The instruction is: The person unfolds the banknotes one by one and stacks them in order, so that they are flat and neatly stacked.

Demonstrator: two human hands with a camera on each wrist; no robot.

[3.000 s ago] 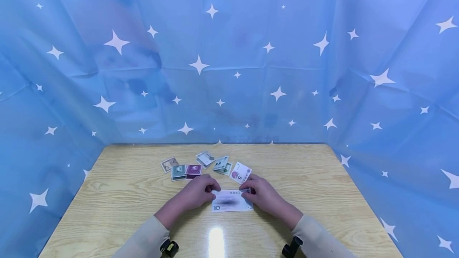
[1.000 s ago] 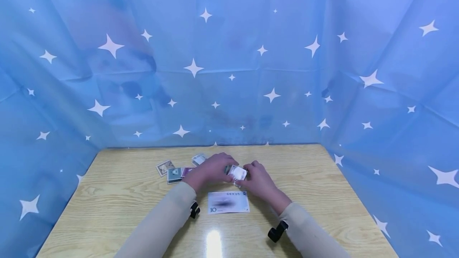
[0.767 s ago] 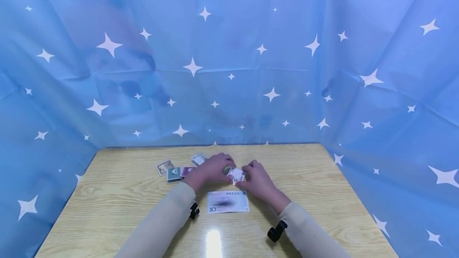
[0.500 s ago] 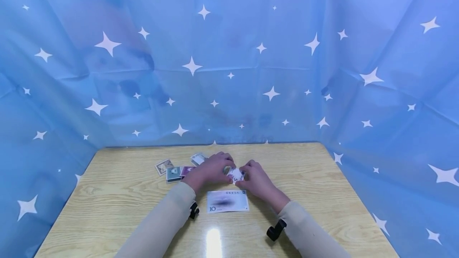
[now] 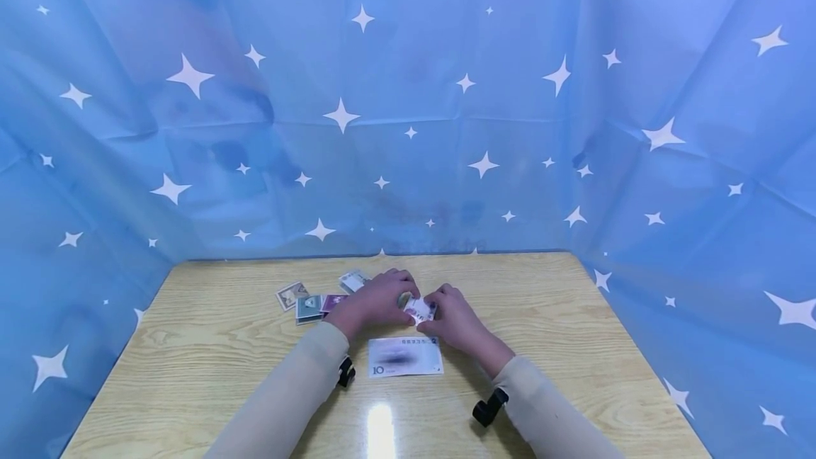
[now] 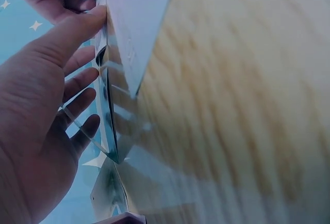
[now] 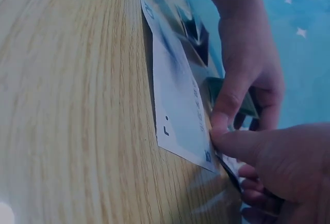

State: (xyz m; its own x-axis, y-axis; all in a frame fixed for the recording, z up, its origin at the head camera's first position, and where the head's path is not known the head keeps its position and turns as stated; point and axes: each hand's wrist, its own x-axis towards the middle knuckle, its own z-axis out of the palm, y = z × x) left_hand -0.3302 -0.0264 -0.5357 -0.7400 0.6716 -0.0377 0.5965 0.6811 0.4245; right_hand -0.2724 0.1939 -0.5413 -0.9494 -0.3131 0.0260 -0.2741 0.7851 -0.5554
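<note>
A small banknote marked 5 (image 5: 421, 311) is between my two hands at the middle of the table. My left hand (image 5: 381, 299) pinches its left side, thumb at the near edge and fingers at the far edge. At the right side my right hand (image 5: 455, 319) pinches it the same way. In the right wrist view, the thumbs of the left hand (image 7: 250, 69) and right hand (image 7: 289, 167) meet at the note's near edge. Directly in front lies a flat, unfolded banknote marked 10 (image 5: 405, 357). A green banknote (image 7: 258, 100) is partly hidden behind the left hand.
Left of the hands lie a brownish note (image 5: 292, 296), a folded teal note (image 5: 309, 309), a folded purple note (image 5: 333, 303) and a greyish folded note (image 5: 353, 280). A blue star-patterned curtain (image 5: 408, 91) stands behind the wooden table (image 5: 542, 289).
Both hands have left the 10 note, which stays flat, and moved up to the 5 note. They now pinch it, and its face has tilted slightly between the fingers.
</note>
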